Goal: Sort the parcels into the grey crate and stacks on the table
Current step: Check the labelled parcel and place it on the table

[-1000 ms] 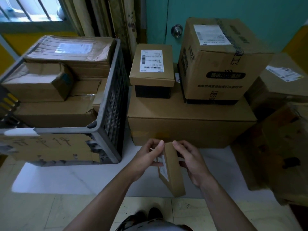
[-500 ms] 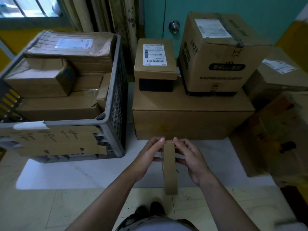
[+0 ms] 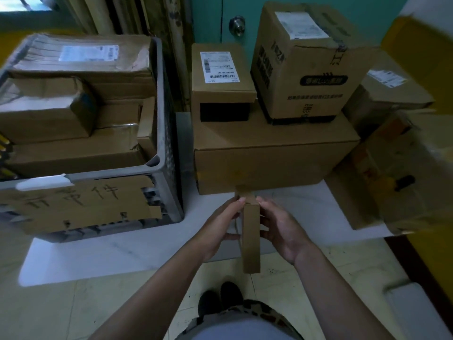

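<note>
Small room, dim light. Teal door (image 3: pixel 210 18) with a round metal knob (image 3: pixel 236 25) at the back; pale tiled floor (image 3: pixel 98 303) in the foreground. Low white table top (image 3: pixel 147 249) carries the load.

Left side of the table: grey plastic lattice crate (image 3: pixel 169 133), packed nearly to the rim with brown cardboard parcels (image 3: pixel 73 153). The uppermost, at the back, is flat and bears a white label. A torn cardboard sign with handwritten characters (image 3: pixel 78 204) is fixed to the crate's near wall.

Just right of the crate: wide flat brown carton (image 3: pixel 269 153) resting on the table. Two boxes stand on it side by side: a small brown box with a white barcode label and black base (image 3: pixel 220 74), and a tall brown carton with black printing (image 3: pixel 304 69). More brown cartons (image 3: pixel 392 94) are piled at far right, blurred.

Task item: slim brown cardboard parcel (image 3: pixel 250 236), held on edge, narrow side up, above the table's near edge and right of the crate. Its far end lies close to the wide carton's front face; contact cannot be told.

Left hand (image 3: pixel 218 227) grips the parcel's left face, fingers curled onto it. Right hand (image 3: pixel 282 229) holds the right face, fingertips at the top edge. Both are clamped on the parcel.

Dark shoes (image 3: pixel 220 298) are visible below.
</note>
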`<state>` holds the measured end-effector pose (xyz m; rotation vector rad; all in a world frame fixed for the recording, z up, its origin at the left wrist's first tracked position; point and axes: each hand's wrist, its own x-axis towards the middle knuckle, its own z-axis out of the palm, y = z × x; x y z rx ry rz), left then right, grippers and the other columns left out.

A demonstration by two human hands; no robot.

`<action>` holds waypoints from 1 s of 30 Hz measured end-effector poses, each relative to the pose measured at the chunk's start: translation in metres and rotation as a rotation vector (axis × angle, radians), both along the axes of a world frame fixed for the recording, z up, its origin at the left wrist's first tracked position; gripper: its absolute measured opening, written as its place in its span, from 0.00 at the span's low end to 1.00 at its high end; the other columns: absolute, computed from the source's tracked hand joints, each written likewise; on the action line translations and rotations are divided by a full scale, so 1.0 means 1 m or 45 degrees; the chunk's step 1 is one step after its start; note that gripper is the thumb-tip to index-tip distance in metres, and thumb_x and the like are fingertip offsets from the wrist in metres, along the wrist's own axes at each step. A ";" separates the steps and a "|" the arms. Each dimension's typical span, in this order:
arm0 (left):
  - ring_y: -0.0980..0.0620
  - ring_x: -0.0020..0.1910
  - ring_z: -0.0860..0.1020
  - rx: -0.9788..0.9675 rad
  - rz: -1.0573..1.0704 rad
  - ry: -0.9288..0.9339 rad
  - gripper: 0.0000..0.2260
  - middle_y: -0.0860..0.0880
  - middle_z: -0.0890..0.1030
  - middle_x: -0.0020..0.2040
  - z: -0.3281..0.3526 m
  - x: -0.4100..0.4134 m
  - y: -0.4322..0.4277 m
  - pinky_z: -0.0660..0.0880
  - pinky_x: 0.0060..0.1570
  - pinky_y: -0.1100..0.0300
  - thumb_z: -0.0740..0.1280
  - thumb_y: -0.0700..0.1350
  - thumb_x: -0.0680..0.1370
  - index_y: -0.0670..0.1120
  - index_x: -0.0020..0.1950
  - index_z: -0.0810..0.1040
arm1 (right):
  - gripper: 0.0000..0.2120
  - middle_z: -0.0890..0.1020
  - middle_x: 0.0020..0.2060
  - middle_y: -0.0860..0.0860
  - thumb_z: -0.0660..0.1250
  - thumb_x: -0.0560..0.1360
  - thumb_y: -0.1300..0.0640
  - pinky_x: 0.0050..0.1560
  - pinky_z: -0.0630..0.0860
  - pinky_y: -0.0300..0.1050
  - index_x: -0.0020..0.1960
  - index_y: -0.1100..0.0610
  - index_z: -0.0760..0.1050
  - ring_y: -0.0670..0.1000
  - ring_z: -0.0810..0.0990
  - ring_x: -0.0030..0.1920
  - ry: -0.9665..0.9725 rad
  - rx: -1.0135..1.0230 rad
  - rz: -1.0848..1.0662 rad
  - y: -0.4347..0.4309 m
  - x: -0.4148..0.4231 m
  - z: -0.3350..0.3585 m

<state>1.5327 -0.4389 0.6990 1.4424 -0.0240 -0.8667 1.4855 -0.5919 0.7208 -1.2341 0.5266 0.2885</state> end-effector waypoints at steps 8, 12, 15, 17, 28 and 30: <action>0.54 0.71 0.70 -0.039 0.017 0.019 0.30 0.56 0.77 0.69 -0.006 -0.014 0.015 0.69 0.70 0.42 0.61 0.71 0.71 0.62 0.71 0.73 | 0.18 0.85 0.50 0.50 0.66 0.72 0.47 0.50 0.73 0.48 0.59 0.54 0.78 0.50 0.81 0.55 -0.068 -0.021 -0.074 0.026 -0.010 -0.006; 0.55 0.71 0.70 -0.054 -0.001 0.021 0.30 0.57 0.75 0.70 -0.007 -0.019 0.022 0.69 0.70 0.41 0.60 0.72 0.72 0.64 0.73 0.70 | 0.15 0.85 0.51 0.49 0.63 0.78 0.50 0.53 0.73 0.51 0.61 0.53 0.77 0.52 0.80 0.59 -0.069 -0.036 -0.109 0.035 -0.015 -0.011; 0.53 0.73 0.67 -0.063 -0.003 0.071 0.31 0.57 0.73 0.72 -0.006 -0.022 0.026 0.68 0.68 0.35 0.61 0.73 0.70 0.67 0.72 0.69 | 0.18 0.85 0.50 0.48 0.65 0.75 0.46 0.53 0.73 0.52 0.62 0.52 0.77 0.53 0.79 0.59 -0.082 -0.032 -0.101 0.040 -0.018 -0.013; 0.50 0.75 0.64 -0.109 -0.008 0.118 0.30 0.56 0.70 0.74 -0.005 -0.021 0.028 0.68 0.66 0.31 0.62 0.74 0.71 0.69 0.72 0.69 | 0.18 0.85 0.48 0.48 0.64 0.74 0.45 0.51 0.74 0.53 0.61 0.50 0.77 0.52 0.79 0.58 -0.089 -0.024 -0.096 0.043 -0.019 -0.011; 0.44 0.69 0.70 -0.081 0.046 0.172 0.21 0.51 0.75 0.67 0.003 -0.014 0.023 0.70 0.63 0.30 0.64 0.66 0.73 0.61 0.64 0.76 | 0.16 0.83 0.47 0.47 0.58 0.80 0.45 0.47 0.75 0.52 0.60 0.50 0.79 0.50 0.79 0.55 -0.051 -0.035 0.035 0.039 -0.015 -0.010; 0.44 0.68 0.72 -0.085 0.066 0.187 0.20 0.49 0.77 0.65 0.005 -0.013 0.023 0.71 0.63 0.30 0.64 0.64 0.74 0.58 0.61 0.79 | 0.15 0.84 0.46 0.46 0.57 0.81 0.46 0.48 0.74 0.52 0.57 0.50 0.80 0.50 0.79 0.54 -0.047 -0.037 0.054 0.037 -0.014 -0.010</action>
